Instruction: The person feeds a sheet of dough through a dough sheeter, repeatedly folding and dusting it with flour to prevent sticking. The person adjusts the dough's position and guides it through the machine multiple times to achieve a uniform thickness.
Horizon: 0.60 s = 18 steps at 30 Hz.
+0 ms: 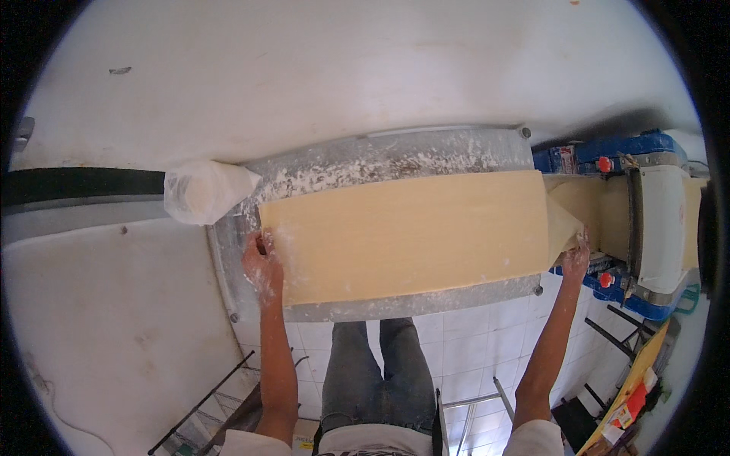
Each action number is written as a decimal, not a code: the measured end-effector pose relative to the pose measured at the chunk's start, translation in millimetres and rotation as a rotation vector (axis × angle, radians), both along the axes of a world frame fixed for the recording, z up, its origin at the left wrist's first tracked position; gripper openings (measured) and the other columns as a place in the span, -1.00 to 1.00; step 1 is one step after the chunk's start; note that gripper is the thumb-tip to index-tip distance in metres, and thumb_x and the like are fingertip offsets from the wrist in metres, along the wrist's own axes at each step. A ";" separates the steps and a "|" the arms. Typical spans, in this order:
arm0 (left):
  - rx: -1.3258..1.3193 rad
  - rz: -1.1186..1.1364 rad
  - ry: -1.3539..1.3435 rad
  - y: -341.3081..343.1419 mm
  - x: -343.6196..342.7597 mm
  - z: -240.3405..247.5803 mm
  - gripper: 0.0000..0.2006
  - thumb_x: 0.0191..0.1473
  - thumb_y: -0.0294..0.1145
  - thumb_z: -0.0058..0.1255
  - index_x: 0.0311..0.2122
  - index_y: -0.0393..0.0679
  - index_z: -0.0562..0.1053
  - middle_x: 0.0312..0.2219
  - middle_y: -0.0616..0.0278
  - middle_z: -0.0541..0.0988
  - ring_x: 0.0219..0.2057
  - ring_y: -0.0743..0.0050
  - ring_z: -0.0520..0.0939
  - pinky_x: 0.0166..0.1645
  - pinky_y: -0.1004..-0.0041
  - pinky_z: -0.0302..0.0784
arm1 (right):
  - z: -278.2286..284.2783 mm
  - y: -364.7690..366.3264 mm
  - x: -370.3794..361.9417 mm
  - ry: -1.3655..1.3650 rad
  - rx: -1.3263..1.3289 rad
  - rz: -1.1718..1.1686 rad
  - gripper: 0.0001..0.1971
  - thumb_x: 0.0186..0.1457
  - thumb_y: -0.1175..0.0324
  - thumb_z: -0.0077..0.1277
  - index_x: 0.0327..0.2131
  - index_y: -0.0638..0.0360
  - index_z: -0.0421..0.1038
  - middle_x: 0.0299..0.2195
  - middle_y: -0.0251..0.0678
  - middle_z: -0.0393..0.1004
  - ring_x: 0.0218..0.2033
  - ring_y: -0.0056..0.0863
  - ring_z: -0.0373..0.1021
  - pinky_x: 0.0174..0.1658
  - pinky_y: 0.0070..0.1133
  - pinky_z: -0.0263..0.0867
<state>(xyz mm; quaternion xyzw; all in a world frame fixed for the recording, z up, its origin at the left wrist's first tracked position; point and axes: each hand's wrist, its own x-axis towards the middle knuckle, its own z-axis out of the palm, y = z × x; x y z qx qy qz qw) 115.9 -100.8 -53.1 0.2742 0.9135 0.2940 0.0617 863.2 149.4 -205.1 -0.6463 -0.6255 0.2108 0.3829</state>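
A long, pale yellow sheet of dough (pixel 411 235) lies flat across a metal table dusted with flour (pixel 327 176). At its left end is my left hand (pixel 262 266), fingers curled at the edge and pinching it. My right hand (pixel 576 258) grips the dough at the right end, where a corner is lifted and folded over into a point. Flour whitens the fingers of both hands. Beyond the right hand, more dough (pixel 614 216) runs into a blue roller machine (pixel 658 144) with red knobs. The fingertips are partly hidden.
A clear plastic bag with pale contents (pixel 201 194) rests at the table's far left corner. A white wall (pixel 342 68) rises behind the table. Metal racks (pixel 205 410) stand low at left, and a metal-framed stool (pixel 475 406) is on the tiled floor near my legs.
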 end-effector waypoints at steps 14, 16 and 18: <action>-0.001 -0.116 0.149 -16.1 -31.1 -26.3 -0.75 0.25 -0.19 0.10 -0.23 -0.20 0.51 -0.52 0.08 0.62 -0.52 0.18 0.63 -0.35 0.22 0.53 | 66.8 -16.2 -21.9 -0.433 -0.092 0.169 -0.60 0.25 0.32 -0.04 0.12 0.24 0.41 0.24 0.00 0.31 0.26 -0.06 0.24 0.31 -0.31 0.14; 0.003 -0.105 0.004 -13.1 -32.6 -24.1 -0.75 0.24 -0.20 0.12 -0.23 -0.19 0.50 -0.49 0.09 0.63 -0.50 0.20 0.64 -0.34 0.24 0.54 | 82.6 -19.7 -35.8 -0.436 -0.275 0.143 -0.60 0.27 0.30 -0.02 0.12 0.24 0.42 0.20 0.00 0.36 0.18 -0.10 0.34 0.23 -0.33 0.24; 0.036 -0.136 0.038 -11.4 -34.1 -21.5 -0.77 0.23 -0.22 0.14 -0.23 -0.20 0.50 -0.50 0.10 0.62 -0.50 0.26 0.64 -0.35 0.27 0.54 | 107.0 -23.4 -63.4 -0.471 -0.533 0.007 -0.61 0.25 0.34 0.01 0.11 0.25 0.42 0.15 -0.02 0.43 0.09 -0.16 0.44 0.13 -0.36 0.35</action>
